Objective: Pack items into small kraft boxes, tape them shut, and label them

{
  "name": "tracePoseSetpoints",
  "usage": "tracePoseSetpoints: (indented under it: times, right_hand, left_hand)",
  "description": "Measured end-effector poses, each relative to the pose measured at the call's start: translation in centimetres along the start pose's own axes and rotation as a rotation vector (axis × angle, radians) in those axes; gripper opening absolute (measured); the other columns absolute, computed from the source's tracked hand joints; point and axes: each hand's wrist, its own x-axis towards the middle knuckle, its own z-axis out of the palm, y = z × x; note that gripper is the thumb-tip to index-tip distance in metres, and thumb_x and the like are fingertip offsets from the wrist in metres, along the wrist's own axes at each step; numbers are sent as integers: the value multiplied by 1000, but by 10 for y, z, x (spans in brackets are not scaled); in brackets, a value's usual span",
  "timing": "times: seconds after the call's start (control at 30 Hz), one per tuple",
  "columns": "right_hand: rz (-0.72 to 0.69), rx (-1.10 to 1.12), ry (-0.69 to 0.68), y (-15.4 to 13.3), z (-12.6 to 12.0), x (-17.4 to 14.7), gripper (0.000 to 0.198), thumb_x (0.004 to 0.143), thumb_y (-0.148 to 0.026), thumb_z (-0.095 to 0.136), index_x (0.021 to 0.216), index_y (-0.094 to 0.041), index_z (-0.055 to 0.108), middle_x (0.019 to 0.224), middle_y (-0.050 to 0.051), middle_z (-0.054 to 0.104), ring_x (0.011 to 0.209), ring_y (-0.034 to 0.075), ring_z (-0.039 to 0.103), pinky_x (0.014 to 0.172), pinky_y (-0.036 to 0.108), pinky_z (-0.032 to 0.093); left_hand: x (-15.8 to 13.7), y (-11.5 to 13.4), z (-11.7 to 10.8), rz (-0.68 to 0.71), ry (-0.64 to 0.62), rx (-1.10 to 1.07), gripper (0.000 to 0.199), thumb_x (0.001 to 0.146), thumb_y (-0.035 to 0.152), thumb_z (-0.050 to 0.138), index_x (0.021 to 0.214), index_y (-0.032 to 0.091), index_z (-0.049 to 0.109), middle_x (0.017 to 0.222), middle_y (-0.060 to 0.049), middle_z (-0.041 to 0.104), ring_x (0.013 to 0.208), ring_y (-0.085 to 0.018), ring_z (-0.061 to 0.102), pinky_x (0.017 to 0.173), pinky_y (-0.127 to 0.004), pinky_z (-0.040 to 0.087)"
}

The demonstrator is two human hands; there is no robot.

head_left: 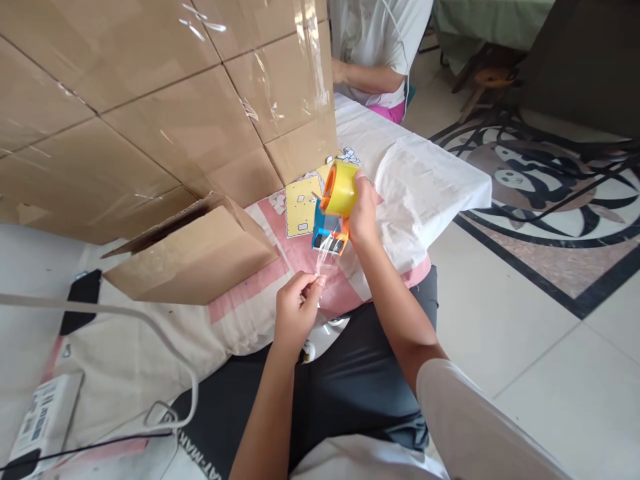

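My right hand [365,208] is wrapped round a tape dispenser [331,227] with a blue and orange frame and a yellow roll. From its toothed end a strip of clear tape [327,257] runs down towards me. My left hand [299,303] pinches the free end of that tape between thumb and fingers. Just behind the dispenser lies a yellow sheet [303,208] with small white shapes on it. Left of my hands, an open cardboard box [193,253] rests on the cloth-covered table, its flap raised.
A wall of stacked, taped cartons [165,100] stands along the back left. Across the table sits another person [375,67]. Near the left edge are a grey cable [150,320] and a white power strip [45,417]. White paper scraps [345,157] lie beside the cartons.
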Motion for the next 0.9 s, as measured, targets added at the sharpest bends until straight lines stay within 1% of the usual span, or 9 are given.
tracePoseSetpoints:
  times: [0.1,0.17,0.3,0.4,0.53,0.6,0.7,0.8,0.9]
  right_hand:
    - [118,78,163,-7,1,2,69,96,-85,20,100,-25,54,89,5,53,88,25,66,71,44,60]
    - [146,99,175,-15,2,1,67,98,-82,19,95,-24,53,87,4,51,86,25,66,71,45,61]
    - [126,132,43,-39,11,-7,65,97,-82,26,97,-24,53,91,5,58,93,25,68,79,46,63]
    - [176,255,-23,-59,23,-17,66,96,-83,27,104,-24,55,100,5,64,106,27,70,82,43,63]
    - [291,457,-36,-67,39,-24,66,95,-83,31,104,-24,58,103,4,69,112,29,72,81,41,65]
    - [328,504,-99,-67,44,-24,65,94,-84,35,104,-25,60,102,5,72,112,30,73,81,43,66]
    - [388,580,-246,-69,48,-25,68,93,-86,34,101,-25,64,98,6,76,110,31,75,83,47,67]
    - [403,734,-325,-75,50,-28,72,95,-84,28,97,-23,66,95,8,78,102,29,77,91,49,66]
    - [363,800,-333,-78,52,-31,58,98,-76,40,103,-23,64,99,7,79,100,25,77,100,46,62]
  left_hand:
    - [-2,7,-4,23,-16,32,30,95,38,63,72,19,64,68,1,53,64,-12,47,59,-25,36]
    - [-4,10,-4,-31,13,2,34,94,39,65,67,19,61,63,2,46,61,-11,41,56,-25,33]
    - [-2,5,-1,-120,137,-76,49,87,44,72,53,18,48,54,4,35,56,-10,33,54,-25,29]
    - [1,-5,-1,-101,202,-100,53,83,43,75,52,18,41,52,5,32,55,-9,32,53,-25,28]
    - [2,-16,-6,-9,248,-58,47,83,39,76,55,18,44,54,6,40,56,-9,38,56,-24,32]
    - [2,-19,-9,28,288,-28,44,85,36,76,57,18,46,56,6,42,57,-9,40,57,-24,33]
    - [2,-21,-13,62,338,-10,41,85,33,75,58,18,48,56,6,45,57,-9,41,58,-24,34]
    - [3,-24,-13,27,358,-60,40,86,35,74,58,19,49,56,5,45,57,-9,41,59,-24,34]
    - [4,-32,-10,-66,381,-177,46,86,45,74,58,19,48,56,5,44,55,-9,40,56,-24,32]
